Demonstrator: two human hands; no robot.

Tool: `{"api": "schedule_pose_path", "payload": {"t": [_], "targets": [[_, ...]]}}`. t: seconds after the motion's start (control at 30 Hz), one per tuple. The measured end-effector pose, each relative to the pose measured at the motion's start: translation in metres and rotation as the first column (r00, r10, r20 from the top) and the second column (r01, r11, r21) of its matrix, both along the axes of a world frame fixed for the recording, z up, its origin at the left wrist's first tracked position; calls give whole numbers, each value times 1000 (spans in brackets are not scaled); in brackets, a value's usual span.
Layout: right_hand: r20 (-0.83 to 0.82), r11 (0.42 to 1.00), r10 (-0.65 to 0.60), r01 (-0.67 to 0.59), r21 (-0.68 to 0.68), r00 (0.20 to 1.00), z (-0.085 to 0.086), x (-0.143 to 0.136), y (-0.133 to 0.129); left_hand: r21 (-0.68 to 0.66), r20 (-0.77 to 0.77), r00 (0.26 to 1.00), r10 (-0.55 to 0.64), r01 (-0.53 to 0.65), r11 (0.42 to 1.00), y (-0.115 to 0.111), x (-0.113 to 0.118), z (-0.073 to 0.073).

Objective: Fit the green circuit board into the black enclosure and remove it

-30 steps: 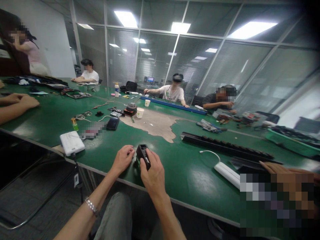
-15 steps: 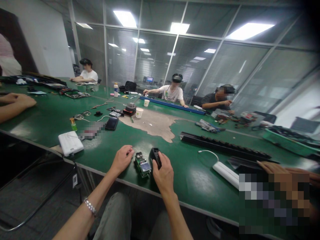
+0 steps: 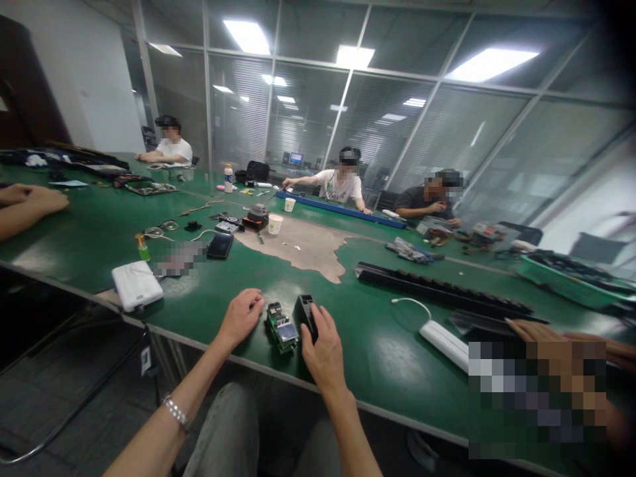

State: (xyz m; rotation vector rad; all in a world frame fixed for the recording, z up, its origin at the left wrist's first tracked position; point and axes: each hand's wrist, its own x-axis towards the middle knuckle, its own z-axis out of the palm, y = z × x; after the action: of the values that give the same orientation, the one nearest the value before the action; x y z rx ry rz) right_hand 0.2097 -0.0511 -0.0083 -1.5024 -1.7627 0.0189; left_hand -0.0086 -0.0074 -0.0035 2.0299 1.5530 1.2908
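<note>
The right hand [image 3: 324, 341] is clamped on a black case [image 3: 305, 311], with the thumb at the near end and the fingers along the right side. I cannot tell if the case sits on the table [image 3: 368, 344] or is just above it. The left hand [image 3: 242, 319] rests near the table edge with its fingers curled in. I see nothing in it, but I cannot tell if its fingertips touch the thumb.

A green circuit board [image 3: 282, 329] with a little screen lies on the table between the 2 hands, just beside the case. No fingers seem to be on it. So the case and the board are 2 parts, side by side and apart. The board has bare bits on top, so I think any touch on it calls for soft fingers on its edges. The case looks easy to grip, but a push to the left could bump the board.

Off to the left are a white box [image 3: 136, 286], a dark phone [image 3: 220, 246] and a little green bottle [image 3: 143, 248]. Farther back are 2 paper cups [image 3: 275, 224]. To the right are a long black bar [image 3: 437, 288] and a white bar [image 3: 444, 344] with a cord. 3 people [image 3: 342, 182] sit across the table.
</note>
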Motion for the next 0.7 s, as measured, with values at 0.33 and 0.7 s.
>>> {"api": "schedule_pose_path", "payload": {"t": [0.33,0.7], "targets": [[-146,990,107,-91,108,984,50,-25,-17,10,16,1000,-5,5,1000,0,0,-1],[19,990,139,-139,-21,990,45,-60,-30,7,18,1000,-15,15,1000,0,-2,0]]}}
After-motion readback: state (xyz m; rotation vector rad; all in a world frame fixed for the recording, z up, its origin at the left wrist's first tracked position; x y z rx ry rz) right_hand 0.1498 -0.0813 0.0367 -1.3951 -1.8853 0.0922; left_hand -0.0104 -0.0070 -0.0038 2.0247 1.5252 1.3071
